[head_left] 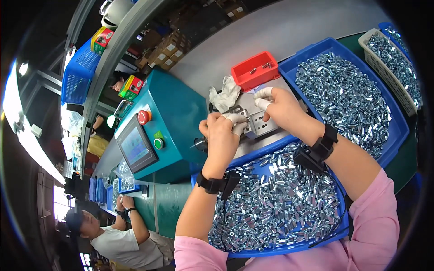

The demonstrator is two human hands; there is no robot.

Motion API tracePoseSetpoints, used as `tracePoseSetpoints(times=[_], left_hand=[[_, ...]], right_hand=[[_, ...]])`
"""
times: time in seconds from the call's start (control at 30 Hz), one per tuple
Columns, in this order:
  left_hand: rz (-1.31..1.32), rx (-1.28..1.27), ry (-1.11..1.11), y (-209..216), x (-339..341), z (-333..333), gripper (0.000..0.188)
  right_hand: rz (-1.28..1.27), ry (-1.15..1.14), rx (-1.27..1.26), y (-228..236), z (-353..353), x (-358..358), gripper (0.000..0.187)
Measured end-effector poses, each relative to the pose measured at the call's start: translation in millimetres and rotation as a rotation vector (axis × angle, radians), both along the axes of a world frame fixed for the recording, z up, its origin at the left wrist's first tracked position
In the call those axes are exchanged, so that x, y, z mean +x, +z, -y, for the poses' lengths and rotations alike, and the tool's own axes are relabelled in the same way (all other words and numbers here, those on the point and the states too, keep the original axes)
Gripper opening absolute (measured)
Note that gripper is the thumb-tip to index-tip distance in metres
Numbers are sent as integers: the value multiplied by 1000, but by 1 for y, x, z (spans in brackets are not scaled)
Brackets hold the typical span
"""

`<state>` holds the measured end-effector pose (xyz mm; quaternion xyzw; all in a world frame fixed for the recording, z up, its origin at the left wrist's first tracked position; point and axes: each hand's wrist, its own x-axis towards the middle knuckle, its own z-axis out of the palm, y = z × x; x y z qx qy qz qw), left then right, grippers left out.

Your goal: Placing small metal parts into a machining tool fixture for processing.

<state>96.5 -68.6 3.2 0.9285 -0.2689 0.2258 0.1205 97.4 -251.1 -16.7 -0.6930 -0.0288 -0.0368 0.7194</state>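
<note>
My left hand (pixel 222 134) is closed, its covered fingertips pinched together at the left side of a metal block with holes (pixel 263 125). What sits between them, if anything, is too small to make out. Just above and right of the block, my right hand (pixel 285 110) has its thumb and forefinger curled close together, also in white finger covers; any piece they hold is hidden. A blue tray (pixel 345 221) full of small silvery metal pieces (pixel 280 198) lies below my forearms. Another blue tray (pixel 398 135) of similar pieces stands to the right.
A red bin (pixel 256 71) with a few pieces stands behind the block, beside a crumpled white glove (pixel 225 94). Left of my hands is a teal machine (pixel 176 122) with a screen (pixel 136 143) and red button (pixel 144 117). Another person (pixel 122 239) works at far left.
</note>
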Motion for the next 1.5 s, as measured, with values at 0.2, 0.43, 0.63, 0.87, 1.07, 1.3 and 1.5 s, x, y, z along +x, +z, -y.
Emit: tracePoseSetpoints(times=[0.2,0.43,0.63,0.87,1.07,1.3,1.5], left_hand=[[-168,12,2,8,16,-6,11],[-547,-147,45,17,25,-3,15],[434,41,56,7,9,10,20],[-529,104,-39,-35,-77,-15,23],[-625,-71,-85,-68,-68,-17,18],[-613,-248,-87,-29,-93,-50,15],[-926,-427,-108,-18,-87,-58,15]], right_hand=[[19,28,-20,7,-2,-3,24],[1,63,-91,2,-9,-7,25],[-6,58,-144,-3,-4,-5,24],[-59,153,-440,21,-12,-16,24],[-81,259,-392,10,-18,-35,24],[-261,370,-248,14,-26,-40,31],[-373,453,-66,9,-21,-30,34]])
